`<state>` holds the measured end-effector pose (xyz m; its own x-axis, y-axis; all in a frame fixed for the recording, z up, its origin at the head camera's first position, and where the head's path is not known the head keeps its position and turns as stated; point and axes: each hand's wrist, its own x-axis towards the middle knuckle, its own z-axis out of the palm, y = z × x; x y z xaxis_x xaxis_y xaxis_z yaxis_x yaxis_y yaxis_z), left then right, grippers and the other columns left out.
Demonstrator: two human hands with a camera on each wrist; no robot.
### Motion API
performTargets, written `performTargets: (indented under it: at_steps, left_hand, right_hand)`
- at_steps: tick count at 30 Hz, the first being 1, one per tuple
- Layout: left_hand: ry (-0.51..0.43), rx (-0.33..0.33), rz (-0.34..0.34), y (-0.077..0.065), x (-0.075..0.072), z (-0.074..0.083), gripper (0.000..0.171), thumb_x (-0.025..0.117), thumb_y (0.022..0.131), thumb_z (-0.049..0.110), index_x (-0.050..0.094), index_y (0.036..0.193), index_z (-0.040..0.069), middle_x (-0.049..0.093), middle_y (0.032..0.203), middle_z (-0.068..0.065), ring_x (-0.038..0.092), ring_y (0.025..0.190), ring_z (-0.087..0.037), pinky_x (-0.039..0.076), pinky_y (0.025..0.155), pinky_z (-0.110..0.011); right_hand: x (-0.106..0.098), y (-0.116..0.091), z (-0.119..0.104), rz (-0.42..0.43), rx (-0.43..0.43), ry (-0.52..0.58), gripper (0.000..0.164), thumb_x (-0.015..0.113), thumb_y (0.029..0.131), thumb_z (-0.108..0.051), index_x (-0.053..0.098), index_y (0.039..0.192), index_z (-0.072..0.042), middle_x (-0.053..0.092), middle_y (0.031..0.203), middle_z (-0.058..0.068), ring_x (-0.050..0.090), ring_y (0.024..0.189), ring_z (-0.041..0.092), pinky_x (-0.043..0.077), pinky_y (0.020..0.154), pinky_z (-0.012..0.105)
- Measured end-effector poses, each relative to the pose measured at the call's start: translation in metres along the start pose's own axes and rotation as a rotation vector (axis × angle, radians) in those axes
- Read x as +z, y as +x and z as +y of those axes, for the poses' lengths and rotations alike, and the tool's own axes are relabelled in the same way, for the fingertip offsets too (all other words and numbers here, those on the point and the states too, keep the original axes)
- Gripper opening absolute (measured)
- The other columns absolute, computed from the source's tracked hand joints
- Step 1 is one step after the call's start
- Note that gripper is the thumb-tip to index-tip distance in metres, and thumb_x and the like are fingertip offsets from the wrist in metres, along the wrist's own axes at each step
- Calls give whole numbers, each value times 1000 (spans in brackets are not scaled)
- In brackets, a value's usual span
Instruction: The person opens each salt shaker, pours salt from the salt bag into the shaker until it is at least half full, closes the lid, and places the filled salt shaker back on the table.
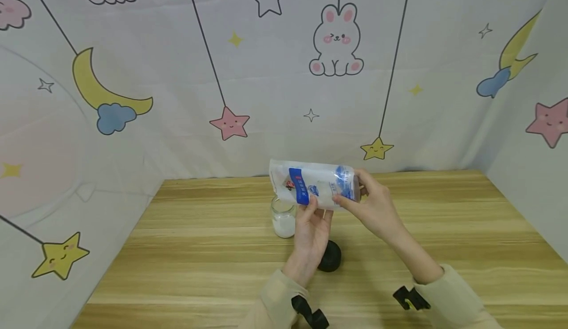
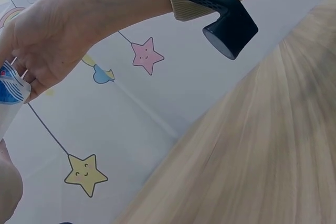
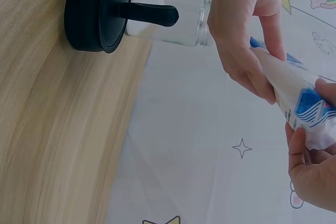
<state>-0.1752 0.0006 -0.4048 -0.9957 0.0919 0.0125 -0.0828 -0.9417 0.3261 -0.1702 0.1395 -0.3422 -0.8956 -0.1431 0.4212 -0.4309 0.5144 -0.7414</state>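
- I've got the left hand's (image 1: 308, 235) fingers holding the white-and-blue bag (image 1: 326, 177) from below.
- My right hand's (image 1: 377, 208) fingers pinch its other end.
- I see it sideways above the worktop (image 1: 199, 252), near the glass jar (image 1: 283, 224).

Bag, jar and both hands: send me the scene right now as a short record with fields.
Bag: white and blue, held nearly sideways, left end above the jar
Left hand: holds the bag from below, thumb in front
Right hand: grips the bag's right end
Jar: clear, upright, uncovered, white contents in its lower part
Black lid: on the table, nearer the person than the jar
Pouring: cannot tell
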Motion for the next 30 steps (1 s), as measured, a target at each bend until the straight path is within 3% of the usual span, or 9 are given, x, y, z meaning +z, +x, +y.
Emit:
performTargets:
  at_steps: [12,30]
  left_hand:
    - [-30,6,10,-1,1,-1,43,53,98,12,40,138,23,57,127,3,57,115,-10,46,107,-29]
    - [35,7,-22,-1,-1,-1,45,51,99,15,36,141,19,56,130,2,56,118,-9,44,108,-29]
  right_hand:
    - [0,-1,0,-4,14,-1,56,78,81,-20,52,129,-10,66,102,10,57,80,20,49,60,22]
    - [0,-2,-2,9,-7,2,52,77,82,-15,53,127,-9,67,101,11,57,76,19,50,58,23]
